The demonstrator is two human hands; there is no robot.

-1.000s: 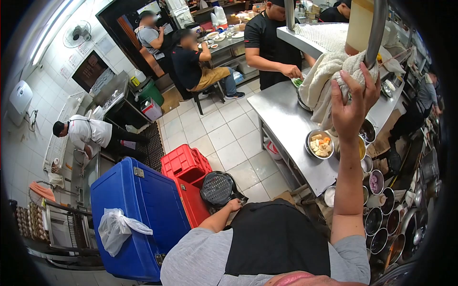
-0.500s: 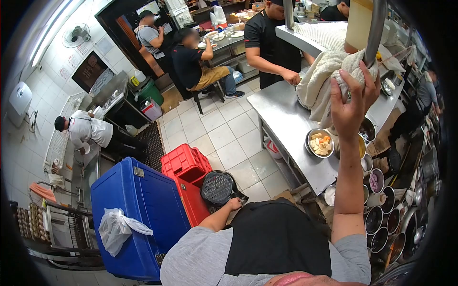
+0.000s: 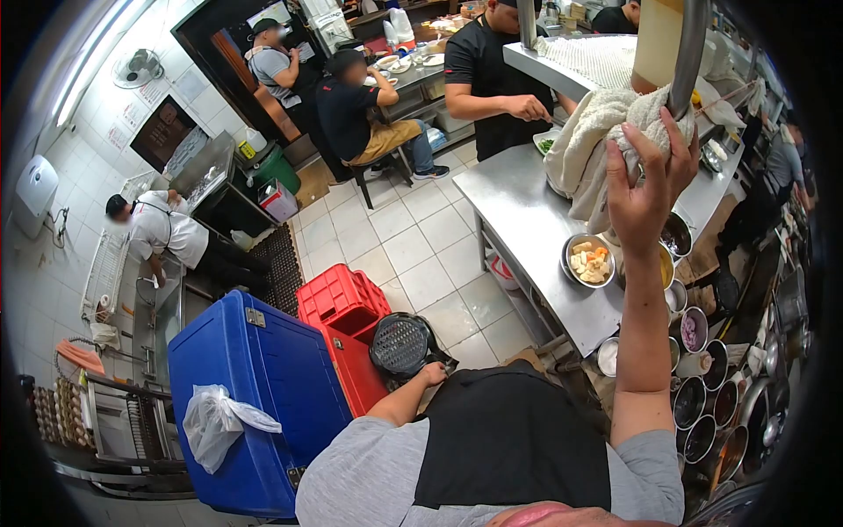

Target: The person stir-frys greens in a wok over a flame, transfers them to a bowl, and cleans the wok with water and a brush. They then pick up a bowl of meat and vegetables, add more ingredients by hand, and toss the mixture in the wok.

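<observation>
My right hand [image 3: 648, 189] is raised with its fingers spread and laid against a bunched cream towel [image 3: 587, 145]. The fingertips reach the metal post [image 3: 689, 61] of the raised shelf. Below it, a steel bowl of cut pale and orange pieces [image 3: 588, 262] sits on the steel table [image 3: 518, 206]. Low at my side, my left hand [image 3: 430, 374] is closed beside a black perforated basket [image 3: 399, 344]; whatever its fingers hold, if anything, is hidden.
Red crates [image 3: 341, 303] and a blue cooler box [image 3: 255, 386] with a plastic bag [image 3: 215, 430] stand at left. Several pots and bowls [image 3: 689, 404] crowd the right. Co-workers stand across the table [image 3: 500, 79], sit by the counter [image 3: 360, 114] and bend at the sink [image 3: 167, 233].
The co-worker across the table has lifted a hand, and a dish with green food shows there. The one at the sink has shifted posture. My hands stay in place.
</observation>
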